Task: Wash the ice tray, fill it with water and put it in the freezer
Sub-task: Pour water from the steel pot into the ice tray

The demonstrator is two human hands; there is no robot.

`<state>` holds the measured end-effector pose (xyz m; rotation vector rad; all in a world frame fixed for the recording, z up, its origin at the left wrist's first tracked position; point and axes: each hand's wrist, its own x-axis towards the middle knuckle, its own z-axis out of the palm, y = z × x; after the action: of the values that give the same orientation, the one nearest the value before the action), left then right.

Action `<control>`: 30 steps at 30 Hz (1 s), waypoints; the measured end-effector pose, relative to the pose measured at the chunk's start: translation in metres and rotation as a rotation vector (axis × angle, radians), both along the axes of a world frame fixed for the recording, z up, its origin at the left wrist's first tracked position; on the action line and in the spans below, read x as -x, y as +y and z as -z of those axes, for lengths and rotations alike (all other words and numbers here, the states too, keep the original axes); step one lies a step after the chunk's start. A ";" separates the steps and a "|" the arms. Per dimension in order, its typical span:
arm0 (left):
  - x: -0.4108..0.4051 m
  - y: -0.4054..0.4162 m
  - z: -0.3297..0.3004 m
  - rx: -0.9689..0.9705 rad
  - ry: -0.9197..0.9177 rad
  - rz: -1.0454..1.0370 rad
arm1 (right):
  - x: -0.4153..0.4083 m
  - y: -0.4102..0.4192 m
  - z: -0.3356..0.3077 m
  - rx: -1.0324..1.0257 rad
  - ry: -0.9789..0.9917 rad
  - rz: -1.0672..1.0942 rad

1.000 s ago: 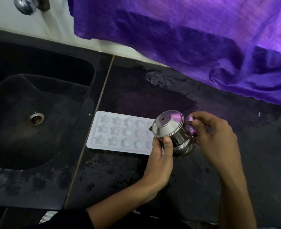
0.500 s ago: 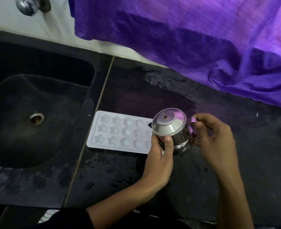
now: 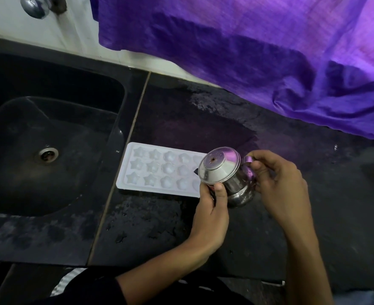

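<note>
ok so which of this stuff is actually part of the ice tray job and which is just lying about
In use: white ice tray on the counter; steel kettle, tilted over it, left hand on its body, right hand at its handle.

Lying about: purple cloth; sink; tap knob.

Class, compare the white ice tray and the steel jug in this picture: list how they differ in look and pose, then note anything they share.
The ice tray is white plastic and flat; the jug is shiny steel and rounded, with a lid. The ice tray lies flat on the counter, untouched; the jug is tilted over the tray's right end, the left hand gripping its body and the right hand its handle. Both are over the dark, wet counter beside the sink.
</note>
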<state>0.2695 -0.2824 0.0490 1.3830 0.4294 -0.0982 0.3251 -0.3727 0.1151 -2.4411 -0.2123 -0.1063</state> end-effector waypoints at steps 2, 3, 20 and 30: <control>0.002 -0.001 -0.003 0.009 0.017 0.003 | 0.003 0.000 -0.001 0.019 0.001 -0.008; 0.003 -0.001 -0.004 0.015 0.025 0.004 | 0.004 0.000 -0.002 0.028 0.000 -0.013; 0.017 -0.003 -0.015 0.028 0.059 0.015 | 0.015 -0.004 -0.009 0.091 0.023 0.003; 0.018 -0.003 -0.013 0.016 0.043 0.006 | 0.018 -0.004 -0.008 0.055 0.003 0.030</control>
<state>0.2518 -0.2854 0.0618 1.3681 0.4595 -0.1364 0.3071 -0.3768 0.1229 -2.4995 -0.1799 -0.1108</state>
